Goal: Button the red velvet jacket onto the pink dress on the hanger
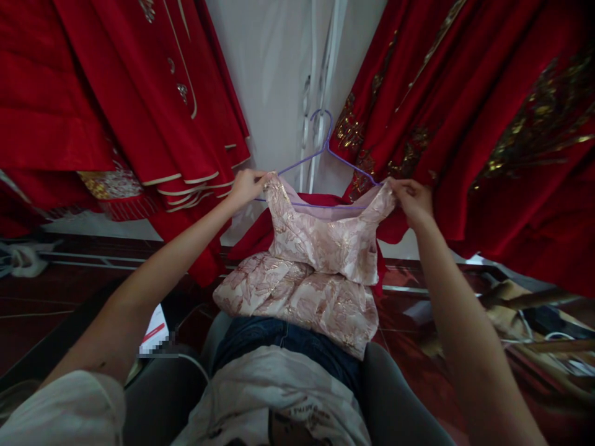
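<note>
A pale pink dress (325, 244) with a floral, gold-threaded pattern hangs on a purple wire hanger (328, 147) in front of me. Its gathered skirt (302, 297) rests over my lap. My left hand (248, 187) pinches the dress's left shoulder strap near the end of the hanger. At the other strap, my right hand (413, 197) pinches the fabric by the hanger's right end. The hanger's hook points up and catches on nothing that I can make out. Its lower bar shows across the neckline.
Red garments (153, 93) with trim hang at the left, and more red garments (465, 124) with gold sequins at the right. Between them stands a white cabinet door (264, 74) with handles. A white box (154, 333) lies at lower left; assorted items (534, 322) lie at lower right.
</note>
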`<state>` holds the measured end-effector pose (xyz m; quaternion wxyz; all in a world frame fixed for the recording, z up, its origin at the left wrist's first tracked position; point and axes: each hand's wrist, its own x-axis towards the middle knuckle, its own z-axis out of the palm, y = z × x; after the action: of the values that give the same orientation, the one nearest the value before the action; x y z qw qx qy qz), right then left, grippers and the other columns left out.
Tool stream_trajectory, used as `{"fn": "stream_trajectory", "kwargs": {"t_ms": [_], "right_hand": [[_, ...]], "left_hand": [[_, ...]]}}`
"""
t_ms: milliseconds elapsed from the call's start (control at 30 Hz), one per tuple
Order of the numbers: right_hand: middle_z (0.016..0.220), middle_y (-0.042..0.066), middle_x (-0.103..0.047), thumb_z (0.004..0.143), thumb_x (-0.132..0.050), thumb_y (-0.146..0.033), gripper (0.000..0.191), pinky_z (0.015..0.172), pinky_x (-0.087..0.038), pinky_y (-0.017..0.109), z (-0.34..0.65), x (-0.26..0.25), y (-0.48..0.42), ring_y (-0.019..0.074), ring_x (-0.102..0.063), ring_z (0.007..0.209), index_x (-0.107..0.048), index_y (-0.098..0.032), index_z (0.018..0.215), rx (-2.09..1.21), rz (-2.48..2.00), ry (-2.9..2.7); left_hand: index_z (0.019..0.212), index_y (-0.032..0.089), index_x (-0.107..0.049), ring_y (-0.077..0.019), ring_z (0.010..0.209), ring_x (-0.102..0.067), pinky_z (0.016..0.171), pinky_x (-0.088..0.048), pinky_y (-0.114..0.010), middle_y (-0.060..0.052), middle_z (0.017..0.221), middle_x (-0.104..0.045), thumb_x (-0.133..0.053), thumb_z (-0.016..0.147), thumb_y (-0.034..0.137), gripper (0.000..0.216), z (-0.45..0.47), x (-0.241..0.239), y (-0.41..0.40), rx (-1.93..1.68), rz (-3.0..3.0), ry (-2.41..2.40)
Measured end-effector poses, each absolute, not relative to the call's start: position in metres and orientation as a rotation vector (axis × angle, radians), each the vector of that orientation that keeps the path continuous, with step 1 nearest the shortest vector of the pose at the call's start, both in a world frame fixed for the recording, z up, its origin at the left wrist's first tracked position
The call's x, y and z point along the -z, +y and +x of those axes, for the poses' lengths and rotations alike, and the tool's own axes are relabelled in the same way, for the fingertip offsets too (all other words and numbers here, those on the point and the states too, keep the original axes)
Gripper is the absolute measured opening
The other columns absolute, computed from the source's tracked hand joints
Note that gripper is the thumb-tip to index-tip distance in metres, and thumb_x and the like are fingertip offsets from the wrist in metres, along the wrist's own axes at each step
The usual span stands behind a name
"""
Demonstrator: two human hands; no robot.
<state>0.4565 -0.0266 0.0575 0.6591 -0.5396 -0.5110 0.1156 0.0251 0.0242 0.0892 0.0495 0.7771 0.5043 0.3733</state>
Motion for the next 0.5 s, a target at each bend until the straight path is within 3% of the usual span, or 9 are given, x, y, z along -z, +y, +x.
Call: {"fn": "stream_trajectory", "kwargs": {"t_ms": [133,300,500], "right_hand": [[0.081,0.007,-0.071,0.070,-0.070,-0.036,0.019,0.068,-0.056,0.037,0.471,-0.029,-0.033,0.0221,-0.068,0.075,-0.064,-0.021,0.079,-0.360,-1.282,-0.905],[0.076,0.005,-0.070,0.065,-0.075,-0.042,0.025,0.062,-0.057,0.035,0.467,0.008,-0.063,0.0209,-0.068,0.071,-0.065,-0.021,0.075,-0.572,-1.370,-0.911],[0.084,0.000,-0.070,0.069,-0.073,-0.053,0.030,0.066,-0.051,0.026,0.432,0.008,-0.079,0.0170,-0.063,0.076,-0.070,-0.026,0.084,-0.643,-1.257,-1.254]], "left_hand": [[0.085,0.015,-0.075,-0.0185,0.064,-0.056,0.059,-0.034,-0.026,-0.008,0.071,-0.071,-0.042,0.090,0.049,0.048,0.004,-0.068,0.020,-1.197,2.319,1.725],[0.071,0.016,-0.072,-0.0170,0.058,-0.056,0.054,-0.031,-0.026,-0.005,0.060,-0.066,-0.047,0.085,0.041,0.039,-0.018,-0.036,0.008,-0.810,2.252,1.859],[0.078,0.016,-0.071,-0.0158,0.064,-0.056,0.062,-0.039,-0.026,-0.003,0.066,-0.063,-0.044,0.088,0.040,0.037,0.029,-0.038,-0.030,-0.675,2.691,1.407]]}}
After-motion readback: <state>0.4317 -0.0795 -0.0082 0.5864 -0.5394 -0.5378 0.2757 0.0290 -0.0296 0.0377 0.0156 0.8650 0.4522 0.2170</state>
